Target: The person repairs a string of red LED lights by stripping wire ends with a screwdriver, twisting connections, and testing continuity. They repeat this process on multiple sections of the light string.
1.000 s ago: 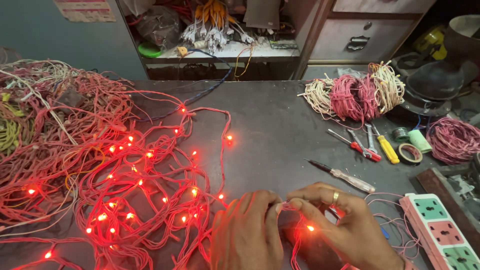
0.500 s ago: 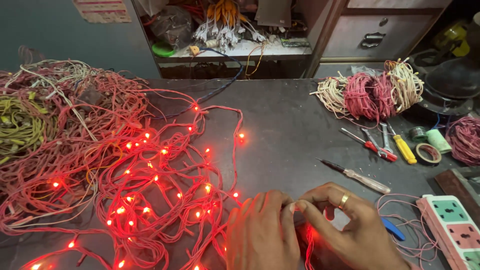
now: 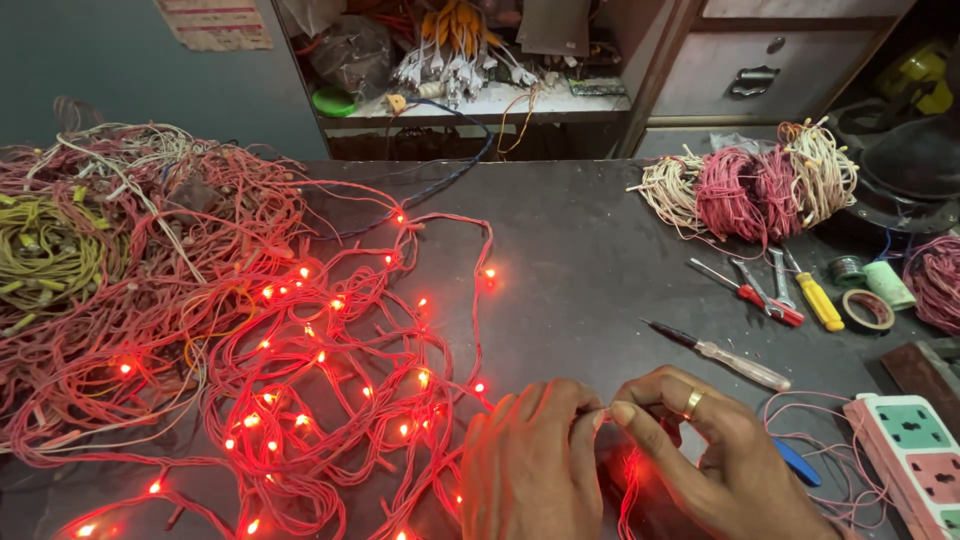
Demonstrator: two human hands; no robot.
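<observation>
Both hands sit at the bottom edge of the view, fingertips meeting over one spot on the lit red string light [image 3: 330, 400]. Left hand [image 3: 530, 465] is curled, thumb and forefinger pinched on a thin bit of wire or a bulb lead; exactly what is between them is too small to tell. Right hand [image 3: 720, 460], ring on one finger, pinches the same point from the other side, with a red glow showing beneath its palm. Neither hand holds a tool.

Progress, as a judgement: most of the string glows across the dark tabletop [image 3: 580, 260], so the circuit works for the bulk of its length; the work looks confined to the single joint or bulb between the fingers, and that point appears unfinished.

Outward: a clear-handled screwdriver [image 3: 720, 355] lies just beyond the right hand, untouched. Farther right are red-handled pliers [image 3: 765, 295], a yellow-handled screwdriver [image 3: 815, 295] and a tape roll [image 3: 868, 310]. A power strip [image 3: 915, 460] sits at the right edge. Coiled wire bundles [image 3: 750, 185] lie at the far right, and a big unlit tangle of wires [image 3: 110, 240] is piled at left.
</observation>
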